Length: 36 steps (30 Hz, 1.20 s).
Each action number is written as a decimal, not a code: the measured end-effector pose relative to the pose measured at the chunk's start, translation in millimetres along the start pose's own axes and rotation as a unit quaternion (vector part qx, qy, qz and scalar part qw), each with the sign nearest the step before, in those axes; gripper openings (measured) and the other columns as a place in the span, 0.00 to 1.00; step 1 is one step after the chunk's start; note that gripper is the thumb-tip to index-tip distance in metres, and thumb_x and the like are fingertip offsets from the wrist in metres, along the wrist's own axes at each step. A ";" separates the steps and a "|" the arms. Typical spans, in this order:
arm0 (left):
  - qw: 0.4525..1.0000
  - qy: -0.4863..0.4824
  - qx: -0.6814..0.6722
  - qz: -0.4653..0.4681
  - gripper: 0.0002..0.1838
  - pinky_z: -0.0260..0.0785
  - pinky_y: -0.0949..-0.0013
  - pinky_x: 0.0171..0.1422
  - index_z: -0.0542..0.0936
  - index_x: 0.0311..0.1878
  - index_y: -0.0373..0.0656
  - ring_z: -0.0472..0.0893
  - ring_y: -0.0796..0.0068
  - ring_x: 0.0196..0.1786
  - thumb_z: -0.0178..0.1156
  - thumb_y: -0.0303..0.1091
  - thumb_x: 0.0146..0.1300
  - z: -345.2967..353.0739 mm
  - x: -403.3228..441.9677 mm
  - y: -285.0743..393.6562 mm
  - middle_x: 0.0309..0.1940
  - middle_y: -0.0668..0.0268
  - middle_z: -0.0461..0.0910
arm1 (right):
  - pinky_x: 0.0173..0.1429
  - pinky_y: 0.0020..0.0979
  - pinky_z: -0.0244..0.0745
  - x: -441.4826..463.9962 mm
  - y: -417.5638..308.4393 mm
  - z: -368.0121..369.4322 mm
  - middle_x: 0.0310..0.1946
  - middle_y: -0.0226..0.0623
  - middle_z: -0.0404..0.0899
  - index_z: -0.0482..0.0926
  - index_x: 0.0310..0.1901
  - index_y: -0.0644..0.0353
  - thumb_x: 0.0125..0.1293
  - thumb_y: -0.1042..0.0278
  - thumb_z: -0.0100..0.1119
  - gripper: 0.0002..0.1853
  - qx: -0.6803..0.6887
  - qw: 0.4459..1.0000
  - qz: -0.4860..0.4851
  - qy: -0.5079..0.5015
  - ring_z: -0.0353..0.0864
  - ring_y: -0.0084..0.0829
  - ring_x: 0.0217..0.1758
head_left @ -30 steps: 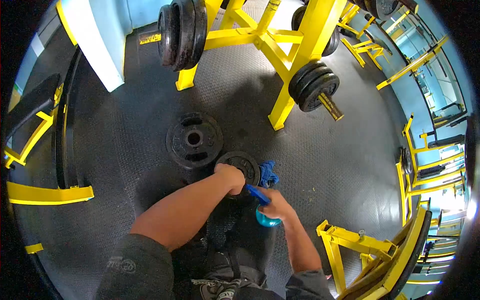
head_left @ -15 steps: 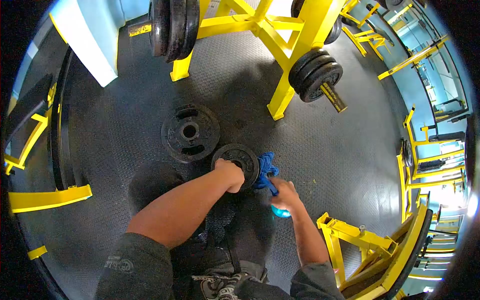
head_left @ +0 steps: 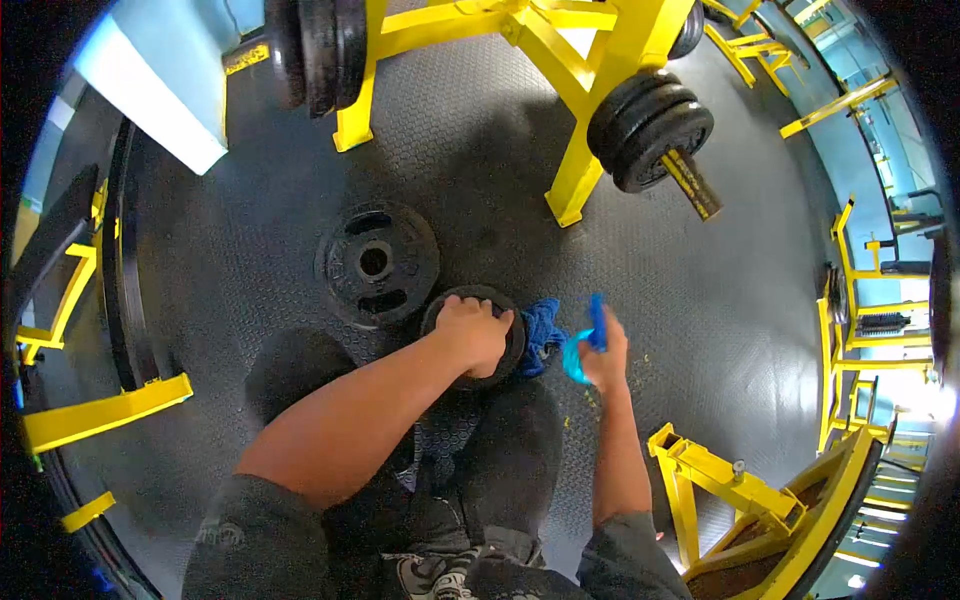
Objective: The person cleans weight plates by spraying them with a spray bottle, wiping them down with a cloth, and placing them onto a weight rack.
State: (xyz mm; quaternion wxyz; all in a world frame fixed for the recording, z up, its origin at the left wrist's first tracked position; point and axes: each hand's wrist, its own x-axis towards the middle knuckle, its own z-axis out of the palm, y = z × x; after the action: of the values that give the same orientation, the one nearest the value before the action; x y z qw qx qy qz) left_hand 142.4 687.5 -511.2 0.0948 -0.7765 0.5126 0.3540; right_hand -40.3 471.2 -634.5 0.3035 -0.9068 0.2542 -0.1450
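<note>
My left hand (head_left: 475,335) lies over the smaller black weight plate (head_left: 512,345), its fingers bent down around the plate's middle and covering much of it. To the right, my right hand (head_left: 605,358) is closed around a small bottle (head_left: 575,357) with a teal body and a blue top, held above the floor and slightly blurred. Between the two hands a crumpled blue cloth (head_left: 541,335) lies on the floor beside the smaller plate. The larger black plate (head_left: 400,245), with a centre hole and slots, lies flat up and left of my left hand.
A yellow rack (head_left: 575,175) stands ahead, carrying black plates (head_left: 655,130) on its right peg and more plates (head_left: 320,55) on its left. Yellow-framed equipment (head_left: 725,480) is at the lower right. Another yellow frame (head_left: 110,410) stands on the left.
My right hand has lifted away from the cloth and moved right and up with the bottle. My left hand stays at the smaller plate, its fingers shifted further over it.
</note>
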 end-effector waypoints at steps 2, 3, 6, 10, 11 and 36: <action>1.000 -0.016 -0.010 0.019 0.41 0.63 0.49 0.62 0.58 0.71 0.49 0.70 0.51 0.62 0.56 0.34 0.49 -8.2 1.2 0.0 0.67 0.51 0.63 | 0.63 0.35 0.67 0.8 28.9 21.5 0.56 0.46 0.75 0.69 0.62 0.63 0.48 0.76 0.63 0.34 0.059 0.992 0.018 0.106 0.74 0.39 0.60; 1.000 -0.009 -0.007 0.018 0.41 0.63 0.50 0.62 0.59 0.71 0.49 0.71 0.51 0.62 0.56 0.33 0.50 -7.3 4.9 -0.9 0.67 0.51 0.63 | 0.63 0.34 0.67 4.2 38.7 28.5 0.57 0.45 0.74 0.67 0.63 0.64 0.51 0.75 0.65 0.34 0.110 0.971 0.026 0.210 0.73 0.39 0.60; 0.999 -0.031 -0.002 0.013 0.40 0.65 0.51 0.62 0.59 0.71 0.48 0.72 0.51 0.61 0.55 0.33 0.51 -14.3 9.0 -0.2 0.66 0.51 0.65 | 0.67 0.35 0.63 0.6 51.7 45.4 0.62 0.45 0.68 0.65 0.64 0.65 0.55 0.72 0.65 0.34 0.212 0.945 0.090 0.232 0.68 0.36 0.65; 0.996 -0.011 -0.094 0.007 0.39 0.67 0.55 0.61 0.59 0.70 0.43 0.74 0.50 0.58 0.57 0.37 0.53 -32.9 19.2 -11.9 0.60 0.48 0.71 | 0.66 0.36 0.63 -10.2 52.5 49.2 0.62 0.46 0.68 0.64 0.65 0.64 0.54 0.66 0.69 0.37 0.184 0.949 0.140 0.216 0.68 0.38 0.65; 0.994 0.012 -0.111 0.005 0.39 0.67 0.56 0.62 0.59 0.69 0.41 0.74 0.49 0.58 0.58 0.39 0.54 -38.9 20.9 -16.8 0.58 0.46 0.72 | 0.67 0.38 0.61 -13.5 52.9 48.6 0.63 0.50 0.66 0.63 0.65 0.68 0.50 0.59 0.72 0.43 0.090 0.961 0.175 0.192 0.68 0.43 0.65; 0.983 0.116 -0.143 -0.002 0.17 0.73 0.57 0.52 0.83 0.43 0.40 0.81 0.58 0.51 0.55 0.34 0.51 -99.4 -41.2 0.0 0.46 0.55 0.81 | 0.54 0.44 0.71 -55.4 -126.8 42.3 0.45 0.60 0.76 0.74 0.49 0.65 0.52 0.67 0.57 0.21 0.032 0.991 0.122 -0.040 0.76 0.56 0.49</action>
State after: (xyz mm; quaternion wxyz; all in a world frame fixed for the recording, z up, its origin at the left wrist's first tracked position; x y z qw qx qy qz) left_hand 178.2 666.8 -411.8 -0.0769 -0.8186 0.4629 0.3313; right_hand -21.2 608.9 -594.1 0.3578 -0.8639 0.3456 -0.0784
